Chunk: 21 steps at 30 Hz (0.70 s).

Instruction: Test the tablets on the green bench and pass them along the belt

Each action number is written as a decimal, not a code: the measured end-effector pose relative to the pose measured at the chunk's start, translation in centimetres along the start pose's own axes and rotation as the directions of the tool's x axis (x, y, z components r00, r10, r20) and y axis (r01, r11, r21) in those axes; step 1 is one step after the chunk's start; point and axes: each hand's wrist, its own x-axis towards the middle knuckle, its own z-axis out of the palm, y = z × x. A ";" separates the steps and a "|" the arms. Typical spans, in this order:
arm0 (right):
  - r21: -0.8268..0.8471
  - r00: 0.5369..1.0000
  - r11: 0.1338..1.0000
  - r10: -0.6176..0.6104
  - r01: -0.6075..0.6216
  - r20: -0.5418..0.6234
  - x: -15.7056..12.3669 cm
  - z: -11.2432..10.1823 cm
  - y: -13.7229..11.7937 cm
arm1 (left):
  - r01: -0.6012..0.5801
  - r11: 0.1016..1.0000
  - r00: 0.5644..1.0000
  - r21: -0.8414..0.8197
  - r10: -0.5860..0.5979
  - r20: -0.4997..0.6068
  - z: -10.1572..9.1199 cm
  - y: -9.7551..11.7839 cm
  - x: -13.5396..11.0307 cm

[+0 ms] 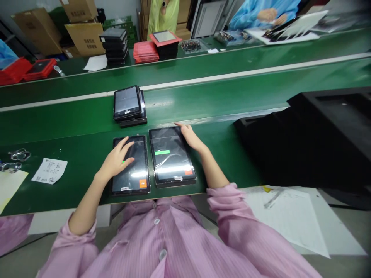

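Two tablets lie side by side on the green bench in front of me, screens lit. Over the left tablet (131, 177) is my left hand (117, 158), fingers spread across its upper half; whether the fingertips touch the glass I cannot tell. That screen shows an orange box low on the right and a bit of green beside my hand. My right hand (189, 136) rests at the upper right corner of the right tablet (171, 160), fingers stretched along its top edge. A green bar and an orange box show on this screen, and the tablet appears to lie on another one.
A small stack of tablets (127, 102) sits just beyond, on the green belt. At right stands a large black box (290, 143). A handwritten note (50, 170) lies at left. Across the line are red sleeves (145, 52), stacked black devices (114, 46) and co-workers.
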 end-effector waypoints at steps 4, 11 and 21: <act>-0.061 0.999 0.998 0.025 -0.026 -0.022 1.6 1.1 0.3 | -0.211 0.973 0.976 0.091 0.206 0.066 0.5 -0.1 4.7; -0.120 0.994 0.988 -0.103 0.099 -0.028 0.1 0.4 0.7 | -0.300 0.953 0.954 0.039 0.299 0.025 0.7 -1.1 4.8; -0.057 0.984 0.998 -0.043 0.034 -0.170 0.4 0.2 0.7 | -0.345 0.938 0.936 0.010 0.344 0.068 0.1 -0.8 4.7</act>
